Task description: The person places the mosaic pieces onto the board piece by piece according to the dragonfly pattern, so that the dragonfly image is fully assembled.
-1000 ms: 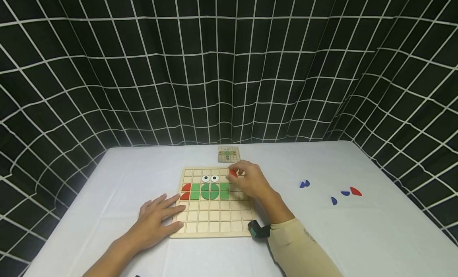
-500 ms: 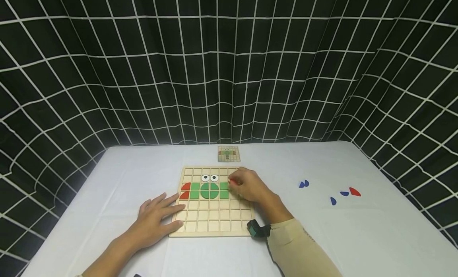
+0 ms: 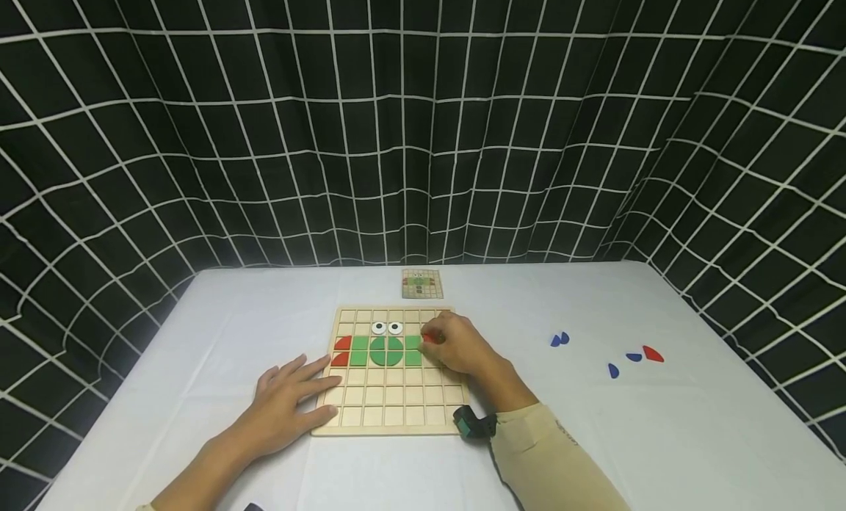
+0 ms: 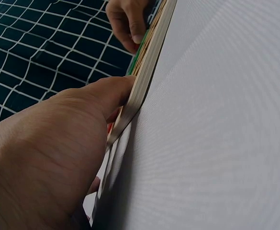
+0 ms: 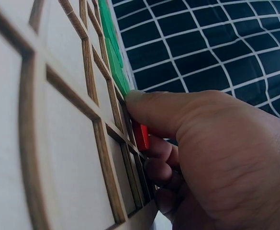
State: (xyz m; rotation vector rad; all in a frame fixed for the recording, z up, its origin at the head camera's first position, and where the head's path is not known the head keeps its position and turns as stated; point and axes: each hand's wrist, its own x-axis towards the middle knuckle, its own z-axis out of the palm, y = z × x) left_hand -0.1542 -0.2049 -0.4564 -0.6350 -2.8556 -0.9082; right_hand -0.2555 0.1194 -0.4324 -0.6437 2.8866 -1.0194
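A wooden grid board [image 3: 394, 396] lies on the white table. My right hand [image 3: 460, 344] pinches a red piece [image 5: 141, 136] low over cells at the board's right, beside the green squares [image 3: 413, 350]. In the right wrist view the fingers partly cover that piece, so I cannot tell whether it sits fully in a cell. My left hand [image 3: 284, 407] rests spread at the board's left edge, fingertips and thumb touching it. Set in the grid are two red pieces [image 3: 341, 343], more green squares, a green circle [image 3: 386, 352] and two eye pieces [image 3: 386, 327].
Behind the board lies a small pattern card [image 3: 421, 283]. To the right are several loose blue pieces [image 3: 613, 370] and a red quarter-round piece [image 3: 653, 354]. A dark curtain [image 3: 423, 129] with white grid lines surrounds the table. A dark object [image 3: 253, 507] shows at the near edge.
My right hand has moved slightly nearer and down, bringing the red piece from the upper rows to the row of green squares. My left hand has stayed in place.
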